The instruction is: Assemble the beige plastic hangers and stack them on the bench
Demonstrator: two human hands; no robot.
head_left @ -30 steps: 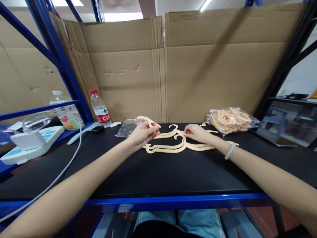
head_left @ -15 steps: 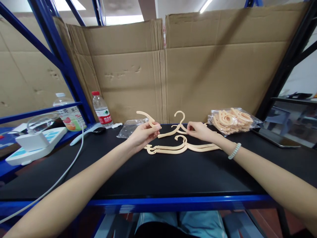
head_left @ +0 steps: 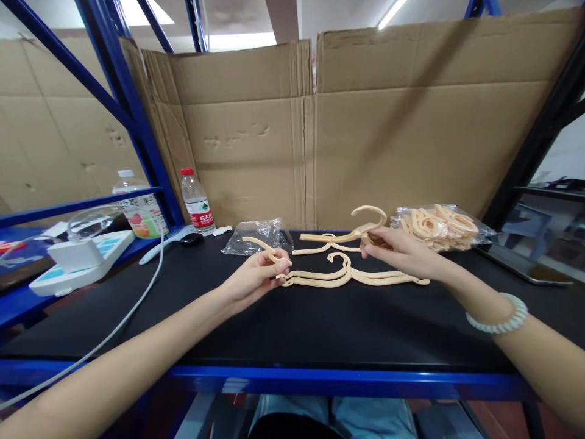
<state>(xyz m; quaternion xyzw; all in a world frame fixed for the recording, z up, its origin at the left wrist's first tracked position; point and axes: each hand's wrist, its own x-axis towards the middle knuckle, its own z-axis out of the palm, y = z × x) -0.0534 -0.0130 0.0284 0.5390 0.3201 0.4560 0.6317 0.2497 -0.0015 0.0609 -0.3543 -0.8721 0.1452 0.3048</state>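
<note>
Pinched in my left hand point(head_left: 258, 274) is a short curved beige plastic piece point(head_left: 258, 242), its free end pointing up and left. My right hand point(head_left: 397, 247) grips a beige clothes hanger point(head_left: 336, 237) near its middle, raised above the table, with the hook point(head_left: 372, 210) standing up and one arm stretching left. Below and between the hands, stacked hangers point(head_left: 320, 280) lie on the black tabletop, their hooks toward the back. Another hanger point(head_left: 315, 249) lies behind them, partly hidden by the raised one and my right hand.
A clear bag of beige hanger parts point(head_left: 439, 225) sits at back right, beside a dark flat tablet-like device point(head_left: 525, 265). An empty-looking plastic bag point(head_left: 256, 236), a water bottle point(head_left: 197, 204) and a brush point(head_left: 169, 241) are at back left. A white cable point(head_left: 137, 305) crosses the left side.
My right hand has lifted a hanger off the table and moved right and toward me. My left hand, still with the curved piece, has lowered slightly. The view has shifted a little.
</note>
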